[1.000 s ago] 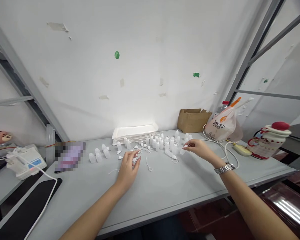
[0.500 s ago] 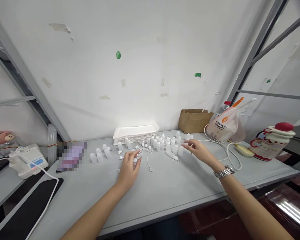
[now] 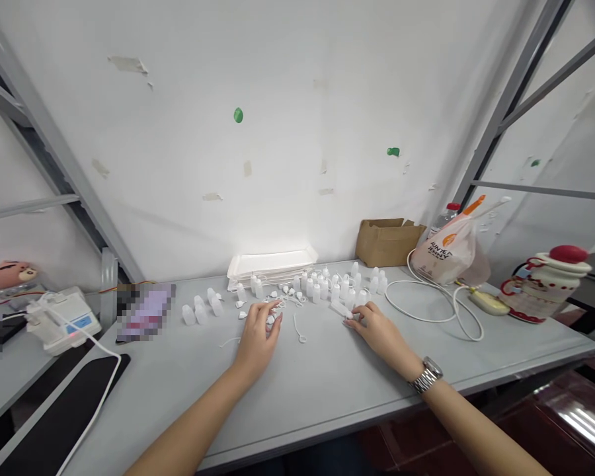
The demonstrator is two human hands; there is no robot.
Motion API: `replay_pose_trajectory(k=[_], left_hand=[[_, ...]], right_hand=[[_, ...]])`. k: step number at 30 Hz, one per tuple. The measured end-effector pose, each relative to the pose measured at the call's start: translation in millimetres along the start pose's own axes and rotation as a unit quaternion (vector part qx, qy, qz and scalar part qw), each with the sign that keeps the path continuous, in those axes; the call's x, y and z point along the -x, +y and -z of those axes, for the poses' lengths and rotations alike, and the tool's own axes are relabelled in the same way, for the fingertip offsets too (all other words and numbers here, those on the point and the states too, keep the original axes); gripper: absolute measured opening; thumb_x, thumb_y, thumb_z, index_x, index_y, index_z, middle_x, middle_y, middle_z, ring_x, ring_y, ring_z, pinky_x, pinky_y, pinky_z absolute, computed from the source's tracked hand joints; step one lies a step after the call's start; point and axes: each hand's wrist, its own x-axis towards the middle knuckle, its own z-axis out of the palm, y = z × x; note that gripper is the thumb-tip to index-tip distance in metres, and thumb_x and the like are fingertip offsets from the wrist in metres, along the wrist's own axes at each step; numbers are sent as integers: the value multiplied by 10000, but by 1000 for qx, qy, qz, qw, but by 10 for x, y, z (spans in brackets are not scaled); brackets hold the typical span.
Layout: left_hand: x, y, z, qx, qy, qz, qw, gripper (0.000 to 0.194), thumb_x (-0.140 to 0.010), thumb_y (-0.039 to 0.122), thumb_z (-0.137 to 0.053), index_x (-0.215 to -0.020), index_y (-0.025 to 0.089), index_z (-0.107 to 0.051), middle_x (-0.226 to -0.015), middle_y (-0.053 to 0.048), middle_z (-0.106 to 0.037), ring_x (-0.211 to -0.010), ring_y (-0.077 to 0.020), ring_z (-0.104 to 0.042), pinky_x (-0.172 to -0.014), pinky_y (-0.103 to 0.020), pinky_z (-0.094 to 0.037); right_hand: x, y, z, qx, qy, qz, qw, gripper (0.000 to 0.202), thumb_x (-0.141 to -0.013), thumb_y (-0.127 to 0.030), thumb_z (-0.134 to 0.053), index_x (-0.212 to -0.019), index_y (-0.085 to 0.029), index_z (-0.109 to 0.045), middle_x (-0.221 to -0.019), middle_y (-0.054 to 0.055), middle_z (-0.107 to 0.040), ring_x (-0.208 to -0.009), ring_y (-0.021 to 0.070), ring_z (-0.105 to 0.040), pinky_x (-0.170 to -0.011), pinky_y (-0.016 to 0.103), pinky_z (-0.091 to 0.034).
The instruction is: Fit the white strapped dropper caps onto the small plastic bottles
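Note:
My right hand (image 3: 381,328) has its thumb and forefinger closed at the capped end of a small white plastic dropper bottle (image 3: 340,308) lying on its side. Beyond it, several similar bottles (image 3: 323,289) stand upright in a cluster, many with caps. My left hand (image 3: 258,332) rests low over the table with thumb and fingers apart. Around its fingertips lie loose white caps with thin loop straps (image 3: 291,299); some are partly hidden by the hand. Left of that hand stand several uncapped-looking bottles (image 3: 199,313). A single looped strap (image 3: 299,329) lies between both hands.
Stacked white trays (image 3: 272,266) and a cardboard box (image 3: 389,243) sit against the wall. At right are a white cable (image 3: 426,320), a plastic bag (image 3: 443,254) and a red-topped jar (image 3: 545,287). A phone (image 3: 146,312) and a white power unit (image 3: 64,320) lie left.
My right hand has moved left and down from the standing bottles to the lying bottle, its fingers closing at the cap. My left hand has stayed nearly still. The view has shifted slightly.

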Motion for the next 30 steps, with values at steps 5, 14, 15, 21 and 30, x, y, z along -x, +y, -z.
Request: replay_pose_trajectory(k=[5,14,15,21,30], left_hand=[[0,9,5,3,0,-2,1000,293,-852,290,-418,-1133,266,-494,-1020,-58,-465,-943,-182,-530,-674,-288,-490],[10,41,20,-1,-12,8,1000,295,-859,295,-399,-1139,256,-485,-1036,-60,-457,-959,-177,-518,-699,-289,-487],[11,43,21,-3,-13,9,1000,296,-860,295,-397,-1140,255,-484,-1036,-59,-457,-959,-177,-516,-703,-290,-486],[2,20,14,-8,-13,9,1000,293,-857,291,-405,-1138,264,-481,-1042,-54,-460,-963,-176,-516,-709,-288,-487],[6,12,11,-7,-14,-2,1000,284,-857,286,-407,-1129,267,-484,-1034,-54,-462,-959,-177,-522,-694,-282,-492]], right_hand=[[-5,-41,4,26,-11,1,1000,172,-820,-330,-460,-848,-205,-574,-876,51,-555,-672,172,-578,-550,268,-372],[-32,-41,127,-53,24,9,998,266,-822,-417,-460,-695,-204,-556,-781,38,-585,-638,166,-546,-601,286,-392],[-52,-55,150,-65,32,9,997,284,-814,-441,-466,-690,-203,-559,-769,36,-585,-630,163,-539,-603,286,-394],[-188,-156,226,-86,67,1,994,356,-781,-508,-488,-625,-194,-547,-699,28,-575,-596,155,-505,-579,281,-382],[-235,-194,149,-67,74,21,995,358,-804,-490,-458,-622,-194,-543,-701,31,-571,-593,152,-502,-554,275,-361]])
